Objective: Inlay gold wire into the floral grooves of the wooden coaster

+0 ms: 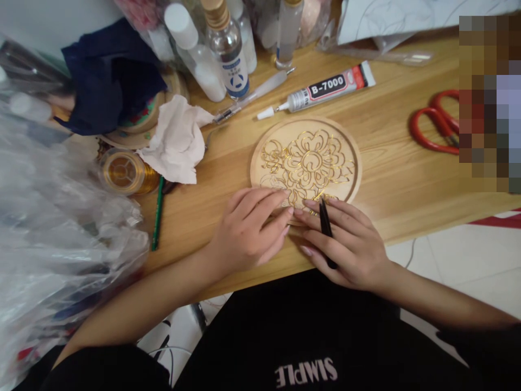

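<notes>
A round wooden plate (254, 163) with a raised rim lies before me, bearing a flower pattern outlined in gold wire (312, 161). Pencil-like lines without wire show on its left part. My left hand (252, 228) is over the plate's near left edge, its thumb and index finger drawn together. Whatever they pinch is hidden or too small to see. Black tweezers (325, 220) are held in my right hand (354, 244), tips pointing at the pattern's near side. The fingertips of both hands almost meet at the near rim.
Beyond the plate lie a B-7000 glue tube (328, 86) and a clear pen-like tool (260, 91). Bottles (230, 54) stand behind. Leftward are crumpled tissue (177, 141), a gold wire spool (126, 172), a green pencil (157, 217) and plastic bags (61, 228). Red scissors (433, 127) lie right.
</notes>
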Action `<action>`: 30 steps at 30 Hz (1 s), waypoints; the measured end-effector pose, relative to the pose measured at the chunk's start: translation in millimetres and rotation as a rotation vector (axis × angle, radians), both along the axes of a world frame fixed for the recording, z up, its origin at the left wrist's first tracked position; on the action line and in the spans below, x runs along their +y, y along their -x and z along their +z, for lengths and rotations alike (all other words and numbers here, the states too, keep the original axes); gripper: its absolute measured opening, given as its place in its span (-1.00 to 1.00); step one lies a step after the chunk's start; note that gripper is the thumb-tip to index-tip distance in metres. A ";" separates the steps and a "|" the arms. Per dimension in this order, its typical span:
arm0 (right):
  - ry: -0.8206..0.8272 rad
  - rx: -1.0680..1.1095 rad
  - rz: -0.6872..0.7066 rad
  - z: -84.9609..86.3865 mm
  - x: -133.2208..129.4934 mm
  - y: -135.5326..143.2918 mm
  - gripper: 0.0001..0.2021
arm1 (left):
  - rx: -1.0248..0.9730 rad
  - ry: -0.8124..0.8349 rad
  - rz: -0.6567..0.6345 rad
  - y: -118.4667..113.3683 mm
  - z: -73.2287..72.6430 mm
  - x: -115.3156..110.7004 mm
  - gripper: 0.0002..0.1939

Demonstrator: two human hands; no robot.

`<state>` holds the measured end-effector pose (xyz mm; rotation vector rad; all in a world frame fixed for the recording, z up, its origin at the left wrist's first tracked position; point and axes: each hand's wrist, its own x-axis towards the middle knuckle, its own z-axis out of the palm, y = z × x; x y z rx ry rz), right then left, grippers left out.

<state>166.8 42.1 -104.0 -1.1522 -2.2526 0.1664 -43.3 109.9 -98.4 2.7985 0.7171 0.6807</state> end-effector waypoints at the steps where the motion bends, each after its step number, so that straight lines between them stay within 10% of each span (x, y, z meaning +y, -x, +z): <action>1: -0.001 -0.008 0.001 0.3 0.2 0.2 -0.89 | -0.002 -0.001 0.000 -0.2 -0.1 0.1 -0.76; 30: 0.093 0.156 -0.054 4.6 0.7 -5.4 -0.81 | 0.178 -0.129 0.006 -2.6 8.3 -4.0 -0.63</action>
